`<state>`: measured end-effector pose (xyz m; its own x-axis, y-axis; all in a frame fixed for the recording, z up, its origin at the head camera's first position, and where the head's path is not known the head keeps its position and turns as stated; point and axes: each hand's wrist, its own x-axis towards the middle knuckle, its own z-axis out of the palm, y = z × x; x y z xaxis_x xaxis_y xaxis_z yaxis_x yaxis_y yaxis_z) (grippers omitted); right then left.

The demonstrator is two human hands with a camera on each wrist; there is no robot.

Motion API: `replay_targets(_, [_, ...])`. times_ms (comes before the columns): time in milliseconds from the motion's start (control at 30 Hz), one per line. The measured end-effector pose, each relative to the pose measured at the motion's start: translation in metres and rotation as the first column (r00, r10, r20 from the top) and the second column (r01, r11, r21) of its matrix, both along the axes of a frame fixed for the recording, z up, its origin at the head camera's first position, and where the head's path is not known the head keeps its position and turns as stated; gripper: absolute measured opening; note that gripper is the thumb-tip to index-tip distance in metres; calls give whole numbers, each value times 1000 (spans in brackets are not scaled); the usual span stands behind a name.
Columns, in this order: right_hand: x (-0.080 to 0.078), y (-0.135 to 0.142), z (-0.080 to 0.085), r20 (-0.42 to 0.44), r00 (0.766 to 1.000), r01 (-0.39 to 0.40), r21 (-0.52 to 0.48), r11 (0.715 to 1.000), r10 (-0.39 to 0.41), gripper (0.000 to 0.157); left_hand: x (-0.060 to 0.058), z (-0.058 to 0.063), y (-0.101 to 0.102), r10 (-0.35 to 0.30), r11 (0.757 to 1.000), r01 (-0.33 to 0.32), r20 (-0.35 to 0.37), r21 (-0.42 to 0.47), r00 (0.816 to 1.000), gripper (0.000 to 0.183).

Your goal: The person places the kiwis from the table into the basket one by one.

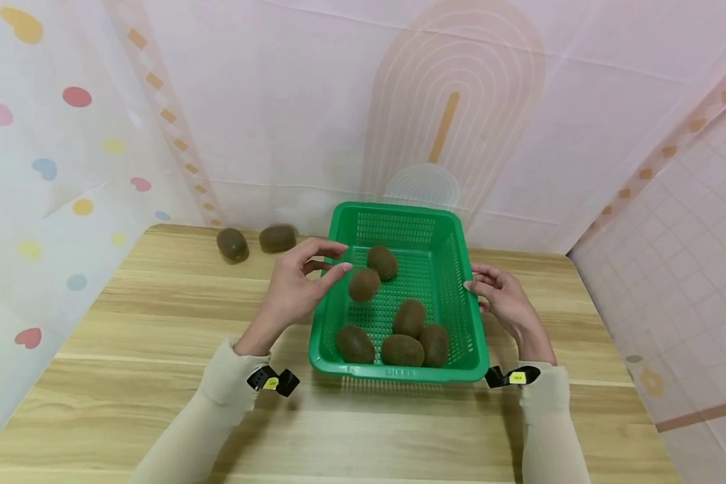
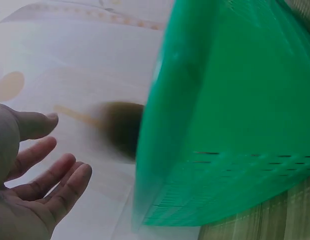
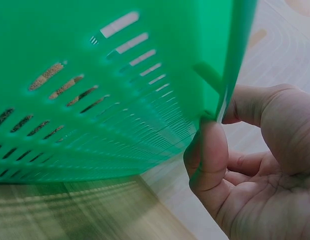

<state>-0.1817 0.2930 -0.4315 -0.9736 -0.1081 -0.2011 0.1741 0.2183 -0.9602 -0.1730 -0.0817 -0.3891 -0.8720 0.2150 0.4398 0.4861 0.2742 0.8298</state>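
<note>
Blurred kiwi [image 2: 123, 129], partly behind basket [image 2: 245, 100], right hand [image 1: 506, 302] pinching rim [image 1: 477, 329]

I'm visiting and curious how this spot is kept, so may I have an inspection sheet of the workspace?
Surface: wood-grain table.
Job's things: green basket holding five kiwis; a blurred kiwi, seemingly mid-air over it; two other kiwis on the table, left of the basket.
Clutter: nothing seen.
Grips (bare hands): left grip holds nothing, near the blurred kiwi; right grip pinches the basket's rim.
Cables: nothing seen.
Surroundings: pale patterned sheeting behind and at both sides.
</note>
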Motion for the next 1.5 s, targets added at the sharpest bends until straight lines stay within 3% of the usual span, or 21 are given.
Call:
replay_targets(167, [-1, 0, 1, -6, 1000, -2, 5, 1000, 2, 51, 0, 0, 0, 14, 1000, -14, -18, -14, 1000, 29])
replay_targets(633, [0, 0, 2, -9, 1000, -2, 1, 1000, 2, 51, -12, -6, -16, 101, 989, -109, -83, -96, 991, 61])
replay_targets(867, [0, 1, 0, -8, 1000, -3, -6, 1000, 3, 51, -20, -10, -28, 157, 967, -172, -89, -188, 984, 73])
replay_targets(1100, [1, 1, 0, -10, 1000, -6, -7, 1000, 6, 52, -28, -13, -44, 240, 931, -238, -28, -277, 970, 83])
replay_targets(1500, [-1, 0, -1, -8, 1000, -2, -20, 1000, 2, 52, -47, -34, -80, 325, 884, -314, -29, -347, 945, 92])
